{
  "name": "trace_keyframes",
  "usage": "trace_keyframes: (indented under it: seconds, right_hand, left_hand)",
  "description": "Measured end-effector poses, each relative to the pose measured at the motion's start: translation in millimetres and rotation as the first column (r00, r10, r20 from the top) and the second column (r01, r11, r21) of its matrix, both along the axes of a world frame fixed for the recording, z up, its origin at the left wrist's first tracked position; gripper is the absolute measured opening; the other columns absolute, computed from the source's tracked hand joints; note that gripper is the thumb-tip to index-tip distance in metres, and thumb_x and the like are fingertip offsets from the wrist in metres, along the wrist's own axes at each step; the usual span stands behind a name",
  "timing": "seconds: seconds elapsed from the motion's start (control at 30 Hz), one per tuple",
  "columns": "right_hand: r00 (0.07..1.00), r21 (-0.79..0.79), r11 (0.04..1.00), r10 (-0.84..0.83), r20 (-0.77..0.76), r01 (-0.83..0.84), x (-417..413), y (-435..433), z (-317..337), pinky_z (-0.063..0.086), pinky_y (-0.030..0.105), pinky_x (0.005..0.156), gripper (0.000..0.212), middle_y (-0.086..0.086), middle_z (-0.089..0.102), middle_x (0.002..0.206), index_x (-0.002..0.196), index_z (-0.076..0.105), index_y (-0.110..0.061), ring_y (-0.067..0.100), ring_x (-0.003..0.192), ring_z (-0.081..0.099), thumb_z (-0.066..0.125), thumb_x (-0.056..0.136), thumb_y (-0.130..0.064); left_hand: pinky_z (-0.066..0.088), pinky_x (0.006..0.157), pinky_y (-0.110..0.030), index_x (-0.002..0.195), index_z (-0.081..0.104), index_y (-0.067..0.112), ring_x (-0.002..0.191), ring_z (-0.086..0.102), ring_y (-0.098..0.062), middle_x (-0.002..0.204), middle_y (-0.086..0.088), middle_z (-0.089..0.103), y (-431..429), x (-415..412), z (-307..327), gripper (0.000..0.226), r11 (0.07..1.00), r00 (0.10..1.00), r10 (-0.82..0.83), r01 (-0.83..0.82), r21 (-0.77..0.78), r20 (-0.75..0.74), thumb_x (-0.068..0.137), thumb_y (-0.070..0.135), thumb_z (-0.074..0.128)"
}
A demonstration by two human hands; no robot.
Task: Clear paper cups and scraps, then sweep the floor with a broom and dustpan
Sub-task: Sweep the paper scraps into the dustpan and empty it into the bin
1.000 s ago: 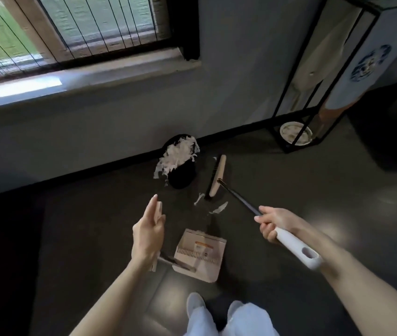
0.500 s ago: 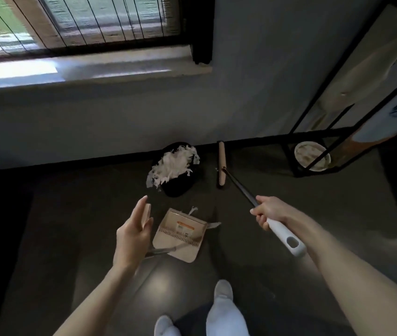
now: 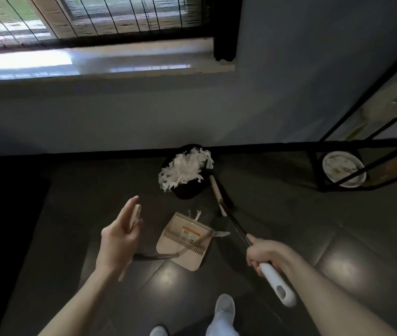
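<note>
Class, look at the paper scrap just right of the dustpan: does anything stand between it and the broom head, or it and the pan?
Nothing visible does. Only bare floor separates the broom head from the paper scrap, which lies right beside the dustpan. The bin stands beyond the broom head, off that path.

Both forearms were bare back from the left hand (image 3: 117, 238) and right hand (image 3: 265, 253). Below the right hand's grip, a pale trouser leg (image 3: 221, 328) ended in a light grey shoe (image 3: 225, 307); a second shoe (image 3: 158, 331) showed left of it.
</note>
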State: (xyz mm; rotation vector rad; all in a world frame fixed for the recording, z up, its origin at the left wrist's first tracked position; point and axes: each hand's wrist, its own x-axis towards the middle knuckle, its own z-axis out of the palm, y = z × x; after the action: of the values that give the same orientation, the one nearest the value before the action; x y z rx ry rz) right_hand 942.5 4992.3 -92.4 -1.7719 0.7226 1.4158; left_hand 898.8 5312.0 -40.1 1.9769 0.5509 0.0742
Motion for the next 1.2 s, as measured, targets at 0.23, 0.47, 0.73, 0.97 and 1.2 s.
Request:
trace_keyframes:
  seconds: [0.23, 0.47, 0.73, 0.97, 1.2]
  right_hand:
    - [0.988, 0.057, 0.987, -0.151, -0.028, 0.153, -62.1, 16.7, 34.3, 0.037, 0.019, 0.038, 0.081, 0.006, 0.050, 0.064, 0.145, 0.031, -0.043, 0.007, 0.037, 0.043, 0.048, 0.084, 0.007]
    - [0.936, 0.015, 0.941, -0.339, 0.095, 0.339, -104.2, 15.6, 80.3, 0.030, 0.013, 0.030, 0.076, 0.000, 0.040, 0.038, 0.150, 0.023, -0.030, 0.005, 0.028, 0.035, 0.044, 0.090, 0.011]
    - [0.921, -0.018, 0.922, -0.386, 0.056, 0.387, -181.9, 67.2, 54.8, 0.035, 0.017, 0.033, 0.083, 0.002, 0.045, 0.041, 0.152, 0.013, -0.031, 0.008, 0.032, 0.040, 0.046, 0.088, 0.009]
    - [0.942, 0.088, 0.938, -0.337, -0.006, 0.336, -205.6, 137.6, 34.5, 0.036, 0.020, 0.036, 0.082, 0.003, 0.048, 0.046, 0.151, 0.018, -0.033, 0.007, 0.037, 0.041, 0.047, 0.086, 0.007]
    - [0.901, 0.035, 0.903, -0.430, 0.050, 0.429, -186.3, 105.3, 52.9, 0.031, 0.014, 0.031, 0.075, 0.002, 0.045, 0.041, 0.149, 0.024, -0.030, 0.006, 0.031, 0.038, 0.047, 0.089, 0.009]
  left_hand:
    - [0.053, 0.092, -0.037, 0.123, 0.052, 0.058, 0.097, 0.064, 0.001, 0.099, 0.025, 0.064, 4.9, -22.5, 14.6, 0.055, 0.999, 0.999, -0.051, 0.051, 0.010, -0.006, 0.091, 0.014, 0.064]
    - [0.047, 0.102, -0.033, 0.129, 0.053, 0.043, 0.113, 0.061, -0.006, 0.118, 0.002, 0.066, 58.4, -67.2, 34.9, 0.055, 0.977, 0.978, -0.207, 0.207, -0.049, 0.010, 0.091, 0.005, 0.062]
    - [0.039, 0.076, 0.001, 0.129, 0.048, 0.049, 0.092, 0.055, 0.022, 0.109, 0.017, 0.059, 114.3, -112.4, 35.3, 0.059, 0.930, 0.930, -0.365, 0.366, 0.025, -0.051, 0.091, 0.006, 0.062]
    - [0.045, 0.080, -0.006, 0.133, 0.053, 0.039, 0.090, 0.061, 0.010, 0.107, 0.008, 0.065, 138.9, -125.9, 27.5, 0.052, 0.958, 0.957, -0.283, 0.285, 0.020, -0.066, 0.091, 0.008, 0.063]
    - [0.048, 0.067, -0.017, 0.127, 0.053, 0.049, 0.071, 0.061, 0.000, 0.089, 0.003, 0.068, 141.2, -132.1, 18.6, 0.053, 0.967, 0.967, -0.252, 0.253, 0.033, -0.041, 0.091, 0.012, 0.064]
